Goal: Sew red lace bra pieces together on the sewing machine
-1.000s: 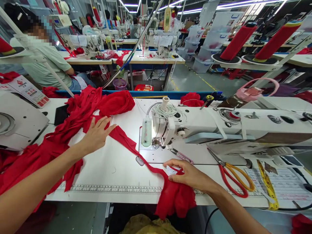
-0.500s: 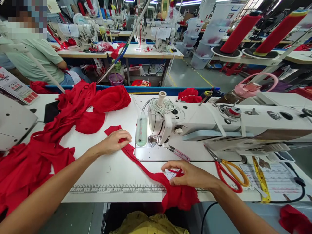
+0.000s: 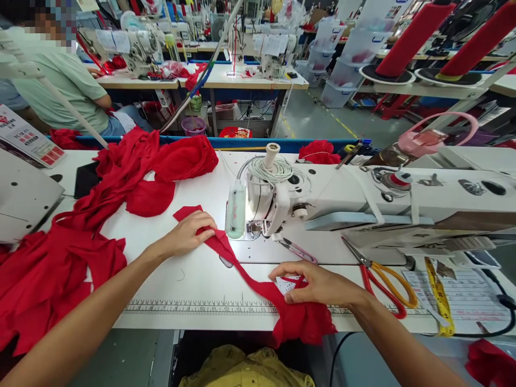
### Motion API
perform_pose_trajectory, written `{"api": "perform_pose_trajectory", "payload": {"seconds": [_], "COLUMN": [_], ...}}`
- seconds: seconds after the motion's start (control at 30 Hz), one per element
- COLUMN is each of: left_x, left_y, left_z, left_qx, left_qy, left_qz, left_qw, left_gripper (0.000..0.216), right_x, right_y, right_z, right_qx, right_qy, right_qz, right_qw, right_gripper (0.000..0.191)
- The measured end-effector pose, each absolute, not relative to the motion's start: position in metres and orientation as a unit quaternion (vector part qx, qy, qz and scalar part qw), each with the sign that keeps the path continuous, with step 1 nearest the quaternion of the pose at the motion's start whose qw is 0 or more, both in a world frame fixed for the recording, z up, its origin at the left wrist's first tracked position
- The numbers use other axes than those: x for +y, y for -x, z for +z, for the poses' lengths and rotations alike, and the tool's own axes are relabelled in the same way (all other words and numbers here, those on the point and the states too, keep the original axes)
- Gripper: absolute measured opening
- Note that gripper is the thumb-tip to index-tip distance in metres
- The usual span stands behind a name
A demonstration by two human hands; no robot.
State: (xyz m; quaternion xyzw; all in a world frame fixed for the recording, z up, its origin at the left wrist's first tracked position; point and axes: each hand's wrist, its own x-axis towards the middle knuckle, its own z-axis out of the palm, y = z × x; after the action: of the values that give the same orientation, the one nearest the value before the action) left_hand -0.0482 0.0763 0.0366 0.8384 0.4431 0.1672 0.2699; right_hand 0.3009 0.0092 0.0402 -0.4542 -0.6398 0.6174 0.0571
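Observation:
A long red fabric strip (image 3: 237, 266) runs across the white sewing table (image 3: 193, 285) from left of the sewing machine (image 3: 274, 207) down to the front edge. My left hand (image 3: 189, 234) rests on the strip's far end with the fingers curled over the cloth. My right hand (image 3: 318, 285) pinches the bunched near end of the strip together with a small white label (image 3: 286, 283). The rest of that cloth hangs over the table edge.
A heap of red fabric (image 3: 100, 215) covers the left of the table. Red-and-yellow scissors (image 3: 382, 279), small snips (image 3: 296, 250) and a yellow tape measure (image 3: 441, 301) lie to the right. A seated person in a green shirt (image 3: 68, 91) works at the back left.
My left hand left the red heap and came right onto the strip's end beside the machine, closing on it. My right hand has stayed on the bunched cloth and label.

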Motion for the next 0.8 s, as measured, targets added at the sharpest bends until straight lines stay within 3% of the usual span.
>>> {"api": "perform_pose_trajectory", "payload": {"seconds": [0.17,0.3,0.4,0.57,0.8], "left_x": [0.098,0.089,0.064,0.026,0.004], "left_y": [0.034,0.022,0.012,0.0,-0.024], "left_z": [0.051,0.044,0.023,-0.008,-0.006], "left_qx": [0.507,0.547,0.465,0.397,0.425], "left_qy": [-0.812,-0.804,-0.851,-0.898,-0.895], "left_qz": [0.181,0.223,0.244,0.189,0.135], "left_qw": [0.225,0.062,-0.034,-0.01,-0.017], "left_gripper": [0.023,0.02,0.025,0.035,0.044], "right_x": [0.011,0.015,0.022,0.045,0.068], "right_y": [-0.304,-0.308,-0.31,-0.309,-0.309], "right_z": [0.04,0.04,0.042,0.05,0.052], "right_qx": [-0.649,-0.647,-0.651,-0.704,-0.757], "right_qy": [0.444,0.437,0.416,0.373,0.353], "right_qz": [0.616,0.625,0.635,0.603,0.55], "right_qw": [0.048,0.023,-0.007,-0.039,0.013], "right_gripper": [0.045,0.044,0.047,0.045,0.04]}}
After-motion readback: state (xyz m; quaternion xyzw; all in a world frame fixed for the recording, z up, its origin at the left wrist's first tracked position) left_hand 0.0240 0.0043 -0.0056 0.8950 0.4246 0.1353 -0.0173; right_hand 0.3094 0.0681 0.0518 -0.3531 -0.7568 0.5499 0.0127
